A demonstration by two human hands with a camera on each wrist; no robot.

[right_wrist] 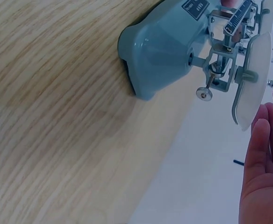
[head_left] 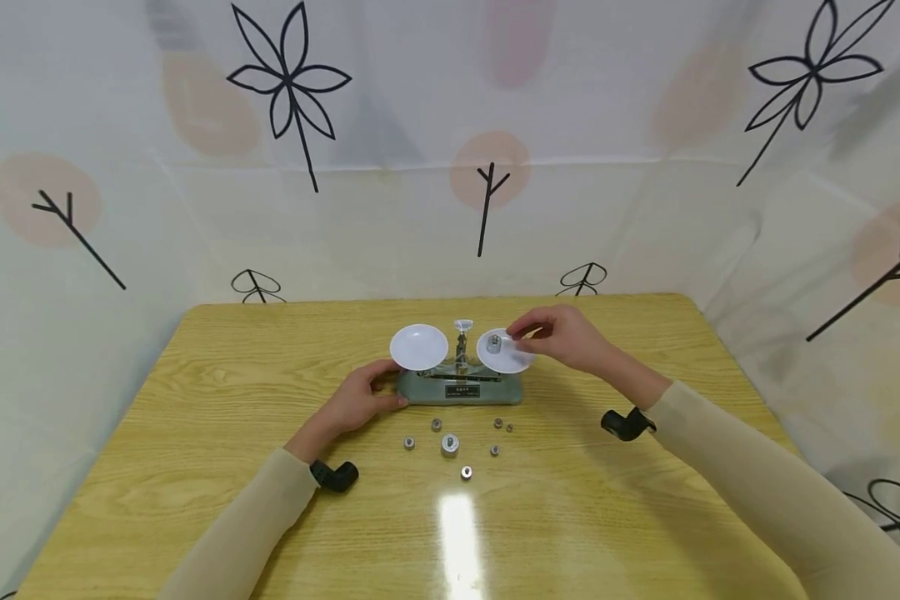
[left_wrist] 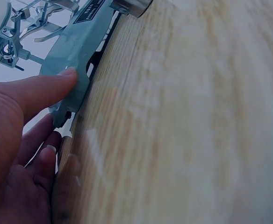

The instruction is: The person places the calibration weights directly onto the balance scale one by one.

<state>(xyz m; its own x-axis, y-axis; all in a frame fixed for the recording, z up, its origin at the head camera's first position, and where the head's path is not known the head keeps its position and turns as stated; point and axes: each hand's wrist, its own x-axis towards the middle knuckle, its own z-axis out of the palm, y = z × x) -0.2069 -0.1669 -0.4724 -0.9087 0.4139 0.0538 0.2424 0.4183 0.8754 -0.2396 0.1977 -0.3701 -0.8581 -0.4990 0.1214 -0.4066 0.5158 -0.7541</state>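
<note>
A two-pan balance scale (head_left: 461, 392) with a grey-green base stands on the table, its left pan (head_left: 418, 348) bare. My left hand (head_left: 355, 404) holds the left end of the base, with the thumb (left_wrist: 57, 91) on its front and the fingers around behind. On the right pan (head_left: 512, 360) stands a metal weight (head_left: 494, 342) with a knob on top. Over that pan's right side is my right hand (head_left: 558, 337), thumb and fingers apart beside the weight. In the right wrist view the knob (right_wrist: 271, 83) peeks past the pan's edge near the fingertips.
Several metal weights lie on the wooden table (head_left: 232, 467) in front of the scale. The largest (head_left: 450, 447) is in the middle, with smaller ones such as a small weight (head_left: 467, 473) around it. A patterned cloth (head_left: 390, 233) hangs behind the table.
</note>
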